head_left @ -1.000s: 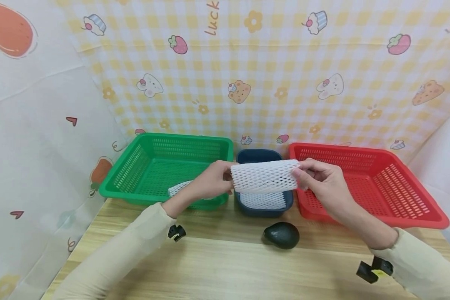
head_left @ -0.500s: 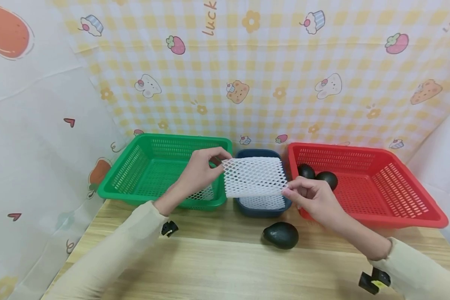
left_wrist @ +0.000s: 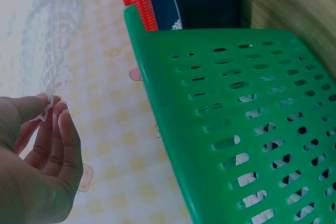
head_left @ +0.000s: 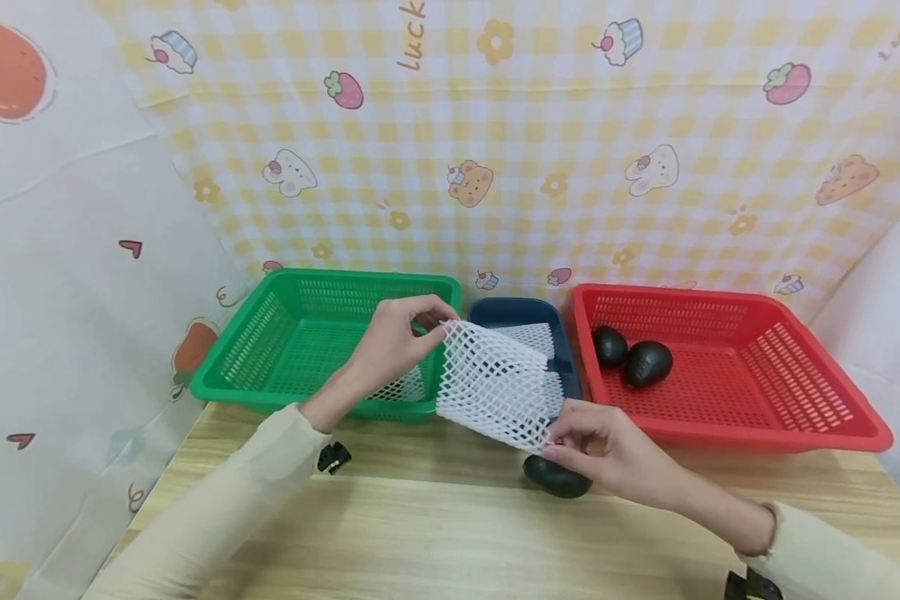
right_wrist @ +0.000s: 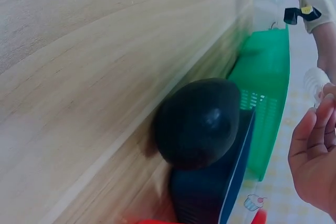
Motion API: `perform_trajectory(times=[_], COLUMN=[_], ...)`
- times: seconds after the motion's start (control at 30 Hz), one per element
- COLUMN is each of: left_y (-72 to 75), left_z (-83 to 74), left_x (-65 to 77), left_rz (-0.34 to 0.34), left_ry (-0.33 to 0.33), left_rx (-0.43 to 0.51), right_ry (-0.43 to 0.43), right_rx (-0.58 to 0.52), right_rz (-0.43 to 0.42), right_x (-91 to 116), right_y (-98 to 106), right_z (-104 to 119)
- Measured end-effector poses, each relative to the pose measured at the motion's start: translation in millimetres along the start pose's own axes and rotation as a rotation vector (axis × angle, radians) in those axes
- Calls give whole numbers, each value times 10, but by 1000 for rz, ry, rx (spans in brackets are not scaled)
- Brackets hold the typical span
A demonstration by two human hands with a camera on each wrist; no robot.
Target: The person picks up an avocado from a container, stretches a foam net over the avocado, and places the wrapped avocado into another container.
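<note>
A white foam net sleeve (head_left: 487,383) is stretched flat between both hands, slanting down to the right. My left hand (head_left: 401,337) pinches its upper left corner; in the left wrist view the thumb and fingertips (left_wrist: 59,109) squeeze the mesh edge. My right hand (head_left: 607,446) pinches the lower right corner. Just below the right fingers a dark avocado (head_left: 558,477) lies on the table, partly hidden by that hand; the right wrist view shows the avocado (right_wrist: 198,121) whole. Behind the sleeve, a navy bin (head_left: 506,310) holds more white foam netting (head_left: 532,336).
At the left stands a green basket (head_left: 270,392) with white netting (head_left: 401,387) inside near its front. A red basket (head_left: 765,437) at the right contains two dark avocados (head_left: 648,364). A patterned cloth (head_left: 450,167) hangs behind them. The wooden table (head_left: 420,533) extends in front.
My right hand has moved down and toward me, so the sleeve has opened from a narrow band into a wide tilted sheet. The left hand has shifted left with its corner.
</note>
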State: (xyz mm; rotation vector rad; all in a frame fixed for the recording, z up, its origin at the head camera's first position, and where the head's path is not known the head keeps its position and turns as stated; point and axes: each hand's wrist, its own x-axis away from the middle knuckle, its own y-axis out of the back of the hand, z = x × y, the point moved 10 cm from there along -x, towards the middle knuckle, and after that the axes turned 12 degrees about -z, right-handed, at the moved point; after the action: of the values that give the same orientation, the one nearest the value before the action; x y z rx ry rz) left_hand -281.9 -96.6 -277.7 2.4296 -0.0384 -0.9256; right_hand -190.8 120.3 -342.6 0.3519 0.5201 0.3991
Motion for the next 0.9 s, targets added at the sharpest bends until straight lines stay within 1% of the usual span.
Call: perform_trajectory(times=[0.1, 0.2, 0.27, 0.37, 0.43, 0.5, 0.6, 0.67, 0.73, 0.9], left_y=[2, -18, -51, -97, -113, -109, -97, -92, -89, -83], left_z=[10, 22, 29, 37, 34, 23, 2, -12, -21, -44], left_x=[13, 30, 53, 98, 120, 130, 131, 133, 138, 158], left_rz=[-2, 8, 27, 55, 64, 61, 47, 43, 39, 27], left_ry=[4, 10, 10, 7, 0, -7, -23, -27, -30, -41], left_rx=[-3, 11, 34, 78, 92, 95, 94, 99, 105, 119], right_ry=[0, 16, 43, 68, 54, 15, -28, -28, -15, 22], right_rx=[4, 15, 18, 45, 69, 101, 161, 213, 281, 459], right_rz=[21, 22, 8, -41, -79, -107, -115, -84, -28, 191], right_x=[19, 20, 15, -5, -25, -48, -71, -74, -62, 35], right_y=[-39, -36, -11, 84, 171, 261, 354, 358, 314, 40], right_z=[35, 64, 87, 99, 79, 33, -41, -71, -93, -157])
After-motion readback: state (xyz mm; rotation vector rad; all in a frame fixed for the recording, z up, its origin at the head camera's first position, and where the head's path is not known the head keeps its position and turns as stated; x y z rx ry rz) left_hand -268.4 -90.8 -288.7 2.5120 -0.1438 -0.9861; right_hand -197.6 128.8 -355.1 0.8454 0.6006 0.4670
